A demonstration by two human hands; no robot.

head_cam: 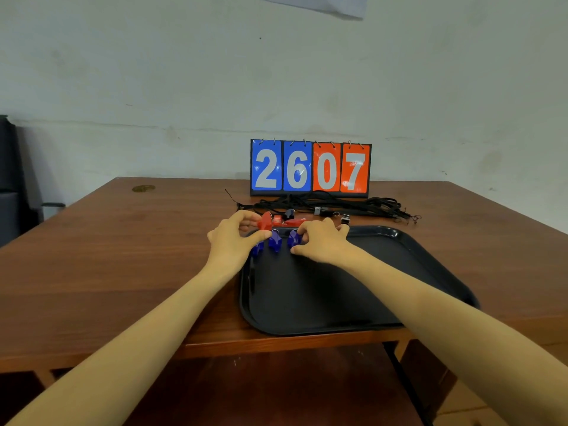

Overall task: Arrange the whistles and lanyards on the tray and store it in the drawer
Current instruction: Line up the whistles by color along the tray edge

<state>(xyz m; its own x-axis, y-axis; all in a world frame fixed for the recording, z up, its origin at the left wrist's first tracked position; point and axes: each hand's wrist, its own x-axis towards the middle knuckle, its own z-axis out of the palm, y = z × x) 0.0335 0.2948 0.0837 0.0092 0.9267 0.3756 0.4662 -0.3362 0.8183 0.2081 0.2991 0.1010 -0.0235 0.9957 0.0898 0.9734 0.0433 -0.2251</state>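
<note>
On the tray, the right hand pinches the right blue whistle. The left hand curls over the left blue whistle; grip unclear.

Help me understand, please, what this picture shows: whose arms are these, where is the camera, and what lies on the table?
No machine: a person works bare-handed, filmed by one camera on their head. On the wooden table lies a black tray with three blue whistles at its far edge. The right hand pinches the rightmost blue whistle; the left hand curls over the leftmost whistle, grip unclear. Behind the tray lie red whistles, black lanyards and a scoreboard reading 26 07.
</note>
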